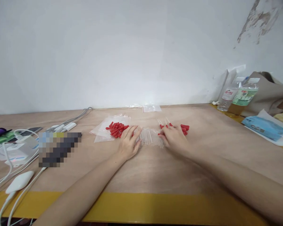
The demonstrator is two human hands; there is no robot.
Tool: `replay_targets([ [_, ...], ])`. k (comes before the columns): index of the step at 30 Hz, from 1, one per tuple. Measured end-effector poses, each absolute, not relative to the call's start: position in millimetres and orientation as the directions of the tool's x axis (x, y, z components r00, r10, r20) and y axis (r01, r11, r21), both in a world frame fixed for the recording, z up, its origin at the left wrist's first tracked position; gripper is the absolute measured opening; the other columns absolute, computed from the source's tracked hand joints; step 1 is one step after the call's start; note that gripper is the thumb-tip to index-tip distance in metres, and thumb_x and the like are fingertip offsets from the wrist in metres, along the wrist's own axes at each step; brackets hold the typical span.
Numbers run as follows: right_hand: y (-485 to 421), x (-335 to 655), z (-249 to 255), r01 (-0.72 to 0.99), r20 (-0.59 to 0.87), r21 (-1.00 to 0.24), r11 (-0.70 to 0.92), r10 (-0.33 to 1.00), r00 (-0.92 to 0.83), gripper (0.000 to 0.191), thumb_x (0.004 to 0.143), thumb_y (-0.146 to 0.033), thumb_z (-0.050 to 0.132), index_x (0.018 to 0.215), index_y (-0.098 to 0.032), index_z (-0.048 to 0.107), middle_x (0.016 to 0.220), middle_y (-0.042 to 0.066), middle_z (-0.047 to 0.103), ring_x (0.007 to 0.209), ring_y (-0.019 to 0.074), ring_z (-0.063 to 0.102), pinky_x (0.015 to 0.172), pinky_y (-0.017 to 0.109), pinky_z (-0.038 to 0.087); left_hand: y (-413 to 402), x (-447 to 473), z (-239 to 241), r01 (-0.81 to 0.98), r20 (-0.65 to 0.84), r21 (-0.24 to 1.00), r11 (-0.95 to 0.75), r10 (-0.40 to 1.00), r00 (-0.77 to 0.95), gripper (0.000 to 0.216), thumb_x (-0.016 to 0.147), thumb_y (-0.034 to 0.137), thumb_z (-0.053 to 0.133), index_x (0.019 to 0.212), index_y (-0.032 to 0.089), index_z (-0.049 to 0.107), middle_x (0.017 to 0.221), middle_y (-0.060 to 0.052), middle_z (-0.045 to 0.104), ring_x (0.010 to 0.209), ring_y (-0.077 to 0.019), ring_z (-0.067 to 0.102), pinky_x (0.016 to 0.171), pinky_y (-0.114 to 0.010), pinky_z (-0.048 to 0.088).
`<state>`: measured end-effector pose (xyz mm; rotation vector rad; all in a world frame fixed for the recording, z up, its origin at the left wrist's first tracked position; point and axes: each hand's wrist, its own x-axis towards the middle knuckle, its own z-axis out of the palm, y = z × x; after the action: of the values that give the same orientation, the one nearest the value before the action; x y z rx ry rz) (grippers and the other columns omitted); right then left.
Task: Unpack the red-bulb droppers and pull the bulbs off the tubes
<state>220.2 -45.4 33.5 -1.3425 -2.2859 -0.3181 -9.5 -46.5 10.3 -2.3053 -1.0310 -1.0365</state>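
Note:
A heap of thin clear glass tubes (150, 137) lies on the wooden table (151, 169) between my two hands. My left hand (128, 142) rests palm down at the heap's left end, fingers stretched out and touching the tubes. My right hand (173, 138) lies at the heap's right end, fingers bent down onto the tubes. A pile of small red rubber caps (116, 129) sits on clear plastic bags (101, 130) just left of my left hand. Several tubes fitted with red caps (182, 128) lie behind my right hand.
Cables, white chargers (19, 182) and devices crowd the table's left side. Two plastic bottles (240, 95), a beige bag and a blue packet (265, 127) stand at the far right. A small clear zip bag (151, 108) lies by the wall. A yellow strip (155, 207) marks the near edge.

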Motion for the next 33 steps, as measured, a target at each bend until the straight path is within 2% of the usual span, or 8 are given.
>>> replay_targets([
  [2, -63.9, 216.9, 15.9, 0.790, 0.579, 0.023, 0.612, 0.637, -0.510, 0.017, 0.086, -0.026, 0.042, 0.077, -0.017, 0.055, 0.074, 0.003, 0.062, 0.076, 0.0171, 0.053, 0.083, 0.037, 0.027, -51.5, -4.0, 10.5, 0.712, 0.760, -0.149, -0.687, 0.381, 0.527, 0.040, 0.081, 0.024, 0.051, 0.120, 0.023, 0.046, 0.123, -0.010, 0.048, 0.116, -0.0255, 0.040, 0.094, -0.044, 0.034],
  [5, -75.6, 217.5, -0.7, 0.714, 0.668, 0.035, 0.700, 0.515, -0.537, 0.014, 0.086, -0.021, 0.043, 0.085, -0.017, 0.056, 0.076, 0.002, 0.062, 0.075, 0.0149, 0.051, 0.080, 0.033, 0.028, -57.6, 3.1, 8.3, 0.624, 0.737, -0.232, -0.746, 0.284, 0.613, 0.029, 0.080, 0.023, 0.055, 0.109, 0.025, 0.054, 0.104, -0.005, 0.060, 0.103, -0.0213, 0.049, 0.090, -0.042, 0.036],
  [8, -76.0, 217.9, -4.8, 0.683, 0.694, 0.013, 0.730, 0.485, -0.532, 0.017, 0.085, -0.020, 0.045, 0.096, -0.016, 0.057, 0.080, 0.004, 0.061, 0.075, 0.0150, 0.049, 0.073, 0.030, 0.030, -60.2, 8.1, 5.5, 0.588, 0.717, -0.257, -0.767, 0.257, 0.648, 0.024, 0.081, 0.018, 0.052, 0.104, 0.023, 0.056, 0.081, -0.002, 0.062, 0.080, -0.0151, 0.053, 0.077, -0.034, 0.040],
  [10, -74.4, 216.3, -4.0, 0.688, 0.694, 0.002, 0.726, 0.495, -0.523, 0.017, 0.084, -0.020, 0.046, 0.096, -0.018, 0.058, 0.078, 0.003, 0.059, 0.074, 0.0148, 0.048, 0.072, 0.030, 0.030, -60.5, 10.6, 5.0, 0.580, 0.705, -0.270, -0.769, 0.252, 0.662, 0.023, 0.082, 0.014, 0.050, 0.104, 0.020, 0.055, 0.074, -0.002, 0.060, 0.070, -0.0131, 0.051, 0.068, -0.030, 0.039],
  [14, -71.6, 213.3, -1.7, 0.696, 0.723, 0.024, 0.718, 0.468, -0.508, 0.013, 0.083, -0.026, 0.050, 0.083, -0.019, 0.062, 0.074, 0.002, 0.058, 0.073, 0.0136, 0.048, 0.078, 0.032, 0.028, -61.5, 15.1, 7.1, 0.556, 0.676, -0.317, -0.769, 0.228, 0.701, 0.018, 0.082, 0.014, 0.049, 0.098, 0.014, 0.056, 0.068, -0.003, 0.057, 0.065, -0.0135, 0.048, 0.062, -0.028, 0.038],
  [19, -71.0, 217.8, 0.4, 0.650, 0.755, 0.150, 0.745, 0.339, -0.562, 0.016, 0.084, -0.025, 0.049, 0.077, -0.019, 0.062, 0.058, -0.003, 0.056, 0.064, 0.0101, 0.046, 0.083, 0.034, 0.024, -65.5, 17.3, 6.8, 0.546, 0.609, -0.335, -0.768, 0.265, 0.748, 0.014, 0.085, 0.015, 0.043, 0.084, 0.013, 0.057, 0.062, -0.002, 0.053, 0.061, -0.0133, 0.048, 0.061, -0.028, 0.038],
  [24, -73.6, 221.6, -0.4, 0.652, 0.754, 0.219, 0.726, 0.298, -0.585, 0.016, 0.084, -0.025, 0.049, 0.075, -0.019, 0.060, 0.055, -0.004, 0.053, 0.062, 0.0089, 0.044, 0.083, 0.033, 0.023, -72.4, 16.3, 5.0, 0.524, 0.599, -0.258, -0.812, 0.291, 0.746, 0.015, 0.086, 0.015, 0.041, 0.081, 0.013, 0.056, 0.064, -0.003, 0.054, 0.062, -0.0126, 0.049, 0.061, -0.027, 0.039],
  [33, -76.1, 226.0, 0.7, 0.631, 0.761, 0.429, 0.647, 0.119, -0.638, 0.007, 0.082, -0.022, 0.053, 0.079, -0.020, 0.059, 0.060, -0.006, 0.057, 0.062, 0.0068, 0.044, 0.082, 0.032, 0.025, -81.4, 12.4, 6.6, 0.511, 0.551, 0.070, -0.857, 0.460, 0.696, 0.020, 0.088, 0.020, 0.038, 0.085, 0.014, 0.057, 0.068, -0.003, 0.055, 0.062, -0.0117, 0.050, 0.064, -0.026, 0.040],
])
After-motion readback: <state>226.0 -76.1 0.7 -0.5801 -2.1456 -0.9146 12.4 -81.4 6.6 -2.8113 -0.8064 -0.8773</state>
